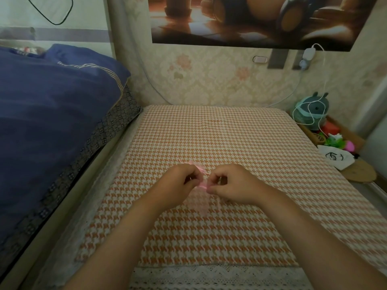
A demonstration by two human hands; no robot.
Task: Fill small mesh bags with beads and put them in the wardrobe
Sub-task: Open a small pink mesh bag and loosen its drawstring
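Currently left hand (180, 181) and right hand (232, 184) each pinch the top of the pink mesh bag (201, 198), centre frame, over the houndstooth cloth (230, 132). Pull the mouth apart evenly, gently; mesh looks flimsy. No beads visible.

readable text: none | white bag (335, 159) at right: black printed mark, not legible

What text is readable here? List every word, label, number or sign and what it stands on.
No text can be read.
White pouch at far right: black mark, too blurred to read.
Wall poster: picture only, no words.
Pink mesh bag, pinched by left hand and right hand: no label seen.
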